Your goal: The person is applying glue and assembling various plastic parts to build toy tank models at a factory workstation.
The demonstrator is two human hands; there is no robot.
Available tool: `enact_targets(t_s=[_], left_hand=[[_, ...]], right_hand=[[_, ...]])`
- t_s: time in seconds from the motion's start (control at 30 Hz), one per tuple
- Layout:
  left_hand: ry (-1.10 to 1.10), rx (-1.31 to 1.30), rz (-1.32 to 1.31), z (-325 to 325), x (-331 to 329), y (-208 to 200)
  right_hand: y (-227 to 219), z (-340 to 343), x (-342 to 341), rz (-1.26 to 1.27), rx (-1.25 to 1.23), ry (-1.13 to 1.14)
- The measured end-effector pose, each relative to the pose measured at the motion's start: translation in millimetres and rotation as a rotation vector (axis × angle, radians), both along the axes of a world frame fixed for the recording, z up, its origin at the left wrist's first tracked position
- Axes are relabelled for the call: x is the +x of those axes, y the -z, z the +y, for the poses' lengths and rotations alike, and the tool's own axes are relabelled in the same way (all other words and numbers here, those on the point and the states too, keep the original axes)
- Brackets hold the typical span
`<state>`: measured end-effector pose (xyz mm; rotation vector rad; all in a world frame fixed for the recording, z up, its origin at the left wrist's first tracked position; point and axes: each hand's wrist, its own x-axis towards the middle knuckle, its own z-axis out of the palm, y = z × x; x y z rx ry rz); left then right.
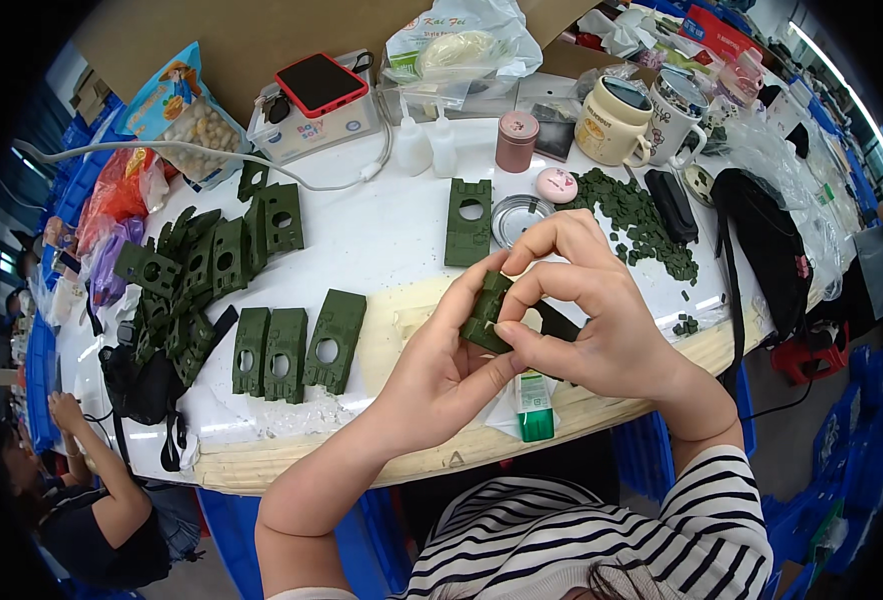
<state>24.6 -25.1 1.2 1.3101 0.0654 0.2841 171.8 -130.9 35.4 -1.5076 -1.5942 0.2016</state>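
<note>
A dark green plastic part (486, 312) sits above the near edge of the white table (382, 240), pinched between both hands. The left hand (440, 372) supports it from below, fingers closed on its lower end; the right hand (587, 315) clamps its upper edge — thumb and forefinger pressed together on it. Just left lie three green shells (297, 345) side by side, with a heap of the same shells (197, 270) beyond. A single shell (469, 222) stands behind the hands, near a scatter of small green pieces (642, 220) — and two mugs (642, 118) farther back.
</note>
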Motion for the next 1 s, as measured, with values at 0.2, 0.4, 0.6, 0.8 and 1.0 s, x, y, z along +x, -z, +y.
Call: enact_targets(t_s=[0.2,0.4,0.6,0.8,1.0], left_hand=[[-0.001,0.022,-0.006,-0.9,0.1,-0.7],[0.009,0.04,-0.017,-1.5,0.3,0.2],[0.017,0.02,-0.025,-2.2,-0.1,-0.9],[0.074,-0.089,0.02,-1.0,0.4,-3.4],[0.031,-0.162,0.093,-2.2,0.3,-14.2]], right_hand=[[0.0,-0.4,0.2,-0.007,-0.004,0.005],[1.9,-0.8,1.4,-0.005,0.014,-0.001],[1.8,-1.1,0.9,-0.022,0.027,0.005],[-3.1,-4.5,1.4,-0.036,0.054,0.035],[-22.6,-30.8,-8.1,0.562,0.11,-0.332]])
